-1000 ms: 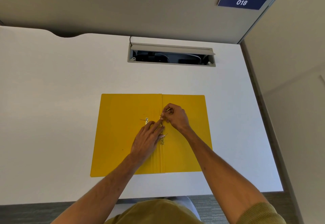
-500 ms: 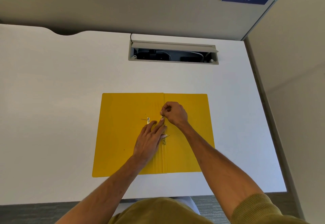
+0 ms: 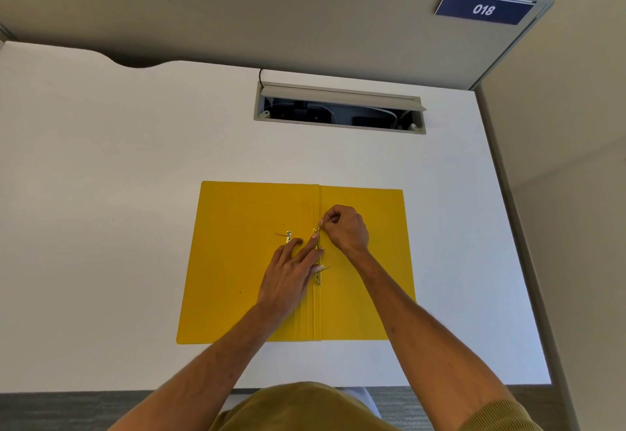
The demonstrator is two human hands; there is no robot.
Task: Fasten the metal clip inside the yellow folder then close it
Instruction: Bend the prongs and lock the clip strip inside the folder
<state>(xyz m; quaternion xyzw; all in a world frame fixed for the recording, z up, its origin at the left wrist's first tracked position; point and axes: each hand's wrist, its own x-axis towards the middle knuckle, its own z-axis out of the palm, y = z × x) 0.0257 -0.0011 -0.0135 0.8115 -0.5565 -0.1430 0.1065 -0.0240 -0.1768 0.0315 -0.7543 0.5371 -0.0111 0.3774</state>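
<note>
On desk (image 3: 101, 193), folder (image 3: 237, 278) lies open; our left hand (image 3: 291, 278) flat, pinning clip (image 3: 317, 261), right hand (image 3: 345, 227) pinching its prong. Clip unfastened, closing left.

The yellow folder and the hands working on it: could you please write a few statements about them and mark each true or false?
1. The yellow folder lies open and flat on the white desk. True.
2. The right hand pinches at the top end of the metal clip by the spine. True.
3. The left hand rests off the folder, on the bare desk. False: it presses down on the folder beside the clip.
4. The folder holds a stack of paper. False: no sheets are visible.
5. The sign reads 081. False: it reads 018.
</note>
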